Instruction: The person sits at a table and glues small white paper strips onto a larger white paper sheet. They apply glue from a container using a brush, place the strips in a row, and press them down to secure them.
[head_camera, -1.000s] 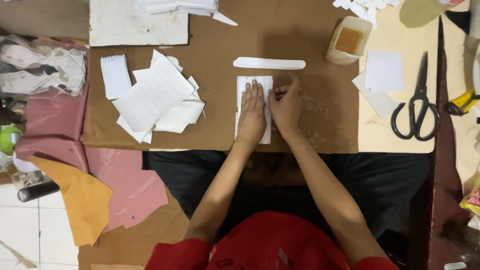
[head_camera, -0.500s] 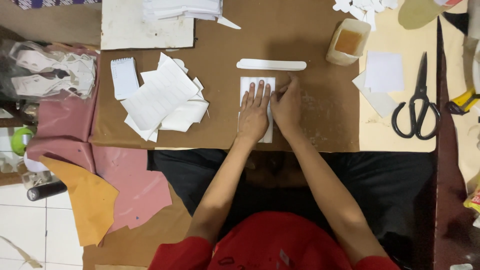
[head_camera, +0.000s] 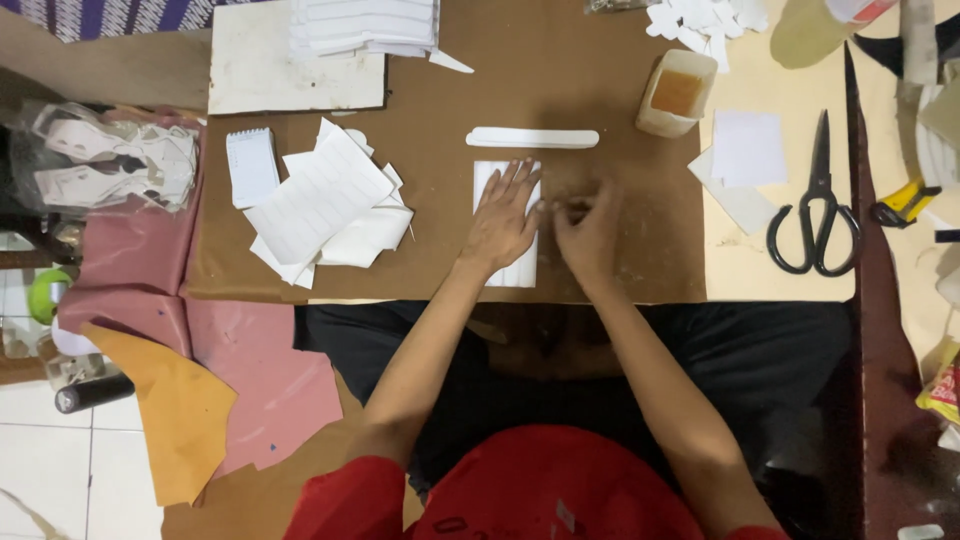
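White sheet, brown board, seemingly black scissors

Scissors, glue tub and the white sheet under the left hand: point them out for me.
scissors (head_camera: 815, 205): head view, on the pivot above the black handles.
glue tub (head_camera: 677, 92): head view, on the amber contents.
white sheet (head_camera: 519, 272): head view, on the lower part below the left hand (head_camera: 503, 222).

A pair of black-handled scissors lies on the cream surface at the right, just beside a small stack of white square sheets. A translucent plastic tub of amber liquid stands at the brown board's upper right corner. A long white rounded strip lies flat on the brown cardboard work board. To the left sits a loose pile of white lined paper pieces, with pink leather pieces and a mustard-yellow leather scrap lower left.
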